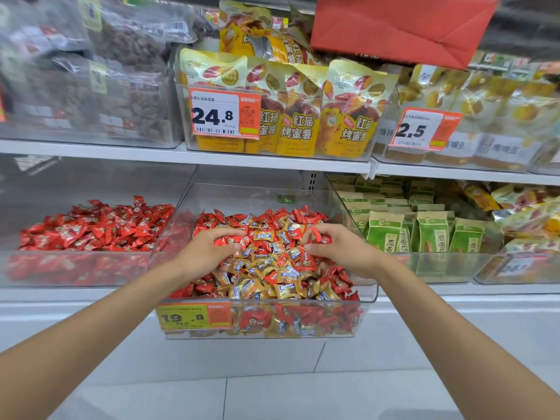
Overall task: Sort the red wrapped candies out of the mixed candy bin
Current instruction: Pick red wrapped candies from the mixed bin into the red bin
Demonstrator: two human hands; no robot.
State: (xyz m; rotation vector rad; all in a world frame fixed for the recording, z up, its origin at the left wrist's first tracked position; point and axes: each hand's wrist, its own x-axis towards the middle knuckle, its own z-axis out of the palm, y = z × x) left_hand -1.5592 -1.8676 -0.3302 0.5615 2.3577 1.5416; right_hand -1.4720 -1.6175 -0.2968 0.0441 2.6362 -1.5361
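Note:
A clear plastic mixed candy bin point(368, 294) is pulled out from the lower shelf, filled with red wrapped candies point(336, 281) and gold wrapped candies point(285, 291) jumbled together. My left hand point(206, 250) rests in the pile at the bin's left, fingers curled around several red candies. My right hand point(339, 247) is over the right side of the pile, its fingers closed on red candies. To the left stands another clear bin point(75, 268) holding only red wrapped candies.
A price tag reading 19.8 point(194, 316) hangs on the bin's front. Green packets point(430, 231) fill the bin to the right. The upper shelf point(272, 160) carries yellow snack bags and price tags. A white tiled floor lies below.

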